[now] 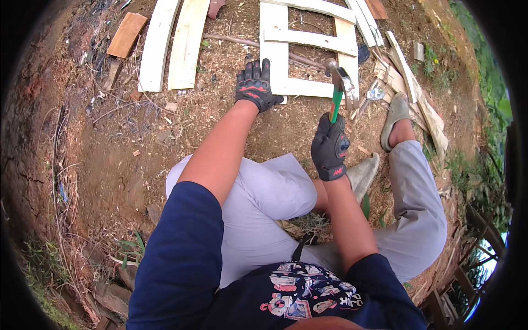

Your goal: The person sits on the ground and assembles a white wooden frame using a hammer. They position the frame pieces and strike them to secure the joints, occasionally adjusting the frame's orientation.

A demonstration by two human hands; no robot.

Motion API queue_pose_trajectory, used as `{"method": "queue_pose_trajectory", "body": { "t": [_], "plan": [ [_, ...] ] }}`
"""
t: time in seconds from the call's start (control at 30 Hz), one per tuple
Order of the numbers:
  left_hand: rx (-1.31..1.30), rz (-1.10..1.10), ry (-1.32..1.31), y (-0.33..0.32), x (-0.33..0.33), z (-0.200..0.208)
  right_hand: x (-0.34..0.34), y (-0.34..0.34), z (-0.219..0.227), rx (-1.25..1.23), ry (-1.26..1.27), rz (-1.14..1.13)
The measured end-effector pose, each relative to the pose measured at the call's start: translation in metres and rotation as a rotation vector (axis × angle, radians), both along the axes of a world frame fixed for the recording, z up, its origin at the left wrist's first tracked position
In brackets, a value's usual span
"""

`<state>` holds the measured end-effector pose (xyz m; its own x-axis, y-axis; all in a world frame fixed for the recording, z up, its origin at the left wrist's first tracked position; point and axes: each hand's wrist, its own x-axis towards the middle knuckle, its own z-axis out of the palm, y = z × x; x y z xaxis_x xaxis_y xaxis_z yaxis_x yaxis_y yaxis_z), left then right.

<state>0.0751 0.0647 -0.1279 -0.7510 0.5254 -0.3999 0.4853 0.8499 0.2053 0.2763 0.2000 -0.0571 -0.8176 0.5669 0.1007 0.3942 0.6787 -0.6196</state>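
My right hand (pixel 330 147), in a black glove, is closed around the green handle of a claw hammer (pixel 336 98). The hammer's metal head is over the near right corner of a pale wooden frame (pixel 274 55) lying on the ground. My left hand (pixel 254 87), gloved in black with red marks, lies spread and flat at the frame's near left corner, its thumb by the corner. Crosswise boards (pixel 302 38) join the frame's two side boards. A nail cannot be made out under the hammer.
Two loose pale planks (pixel 186 49) lie left of the frame, with a brown wood block (pixel 127 35) beyond them. Offcuts and long strips (pixel 421 104) are piled at the right, near my shoe (pixel 397 118). A small clear plastic bag (pixel 375 94) sits beside the frame. Wood chips litter the dirt.
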Motion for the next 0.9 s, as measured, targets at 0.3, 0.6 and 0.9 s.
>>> {"method": "queue_pose_trajectory", "body": {
  "t": [0.3,0.6,0.9],
  "plan": [
    [0.004,0.003,0.003,0.001,0.000,0.004,0.007,-0.020,-0.009,0.002,-0.085,0.097],
    [0.004,-0.008,0.020,-0.005,-0.005,0.000,-0.001,-0.015,-0.008,0.027,-0.075,0.096],
    [-0.013,0.001,-0.022,-0.008,-0.002,0.006,0.002,-0.013,-0.024,0.065,-0.274,0.139]
  ]
}}
